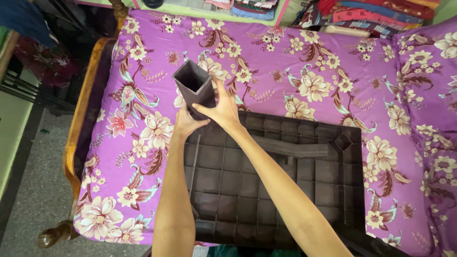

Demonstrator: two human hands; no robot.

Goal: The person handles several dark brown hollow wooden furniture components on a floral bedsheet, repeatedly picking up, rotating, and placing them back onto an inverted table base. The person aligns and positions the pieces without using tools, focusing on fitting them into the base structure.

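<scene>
Both hands grasp a hollow brown leg: the left hand point(186, 124) low, the right hand point(223, 110) beside it. This leg point(194, 87) stands at the far left corner of the upturned plastic table point(281, 185) on the bed point(295, 71). The far right socket point(342, 141) has no leg.

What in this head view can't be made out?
- Foot of the hollow square leg: hidden by the left hand and right hand.
- Near edge of the upturned ribbed table top: covered by the forearms and cut by the bottom edge.
- Folded cloths: cropped at the top.
</scene>
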